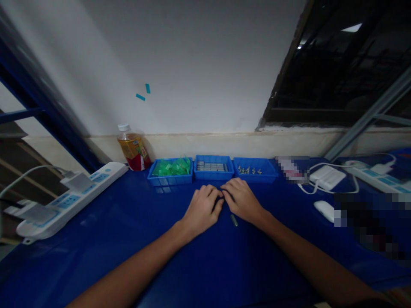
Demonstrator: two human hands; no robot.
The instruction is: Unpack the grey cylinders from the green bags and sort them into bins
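My left hand (203,208) and my right hand (242,197) meet over the blue table, fingertips almost touching. Both are closed in a pinch; whatever lies between the fingers is too small or hidden to name. Just below my right hand, a short grey metal cylinder (234,220) lies on the table. Beyond the hands stand three blue bins in a row. The left bin (170,179) contains green plastic pieces (173,167), the middle bin (213,175) rows of silvery metal cylinders (211,166), and the right bin (268,171) several small metal parts (248,170).
A bottle of amber drink (133,147) stands by the wall, left of the bins. White power strips (72,203) with plugs lie along the left. To the right are a white charger (327,177) with cable and a white rounded object (325,211), beside blurred-out items.
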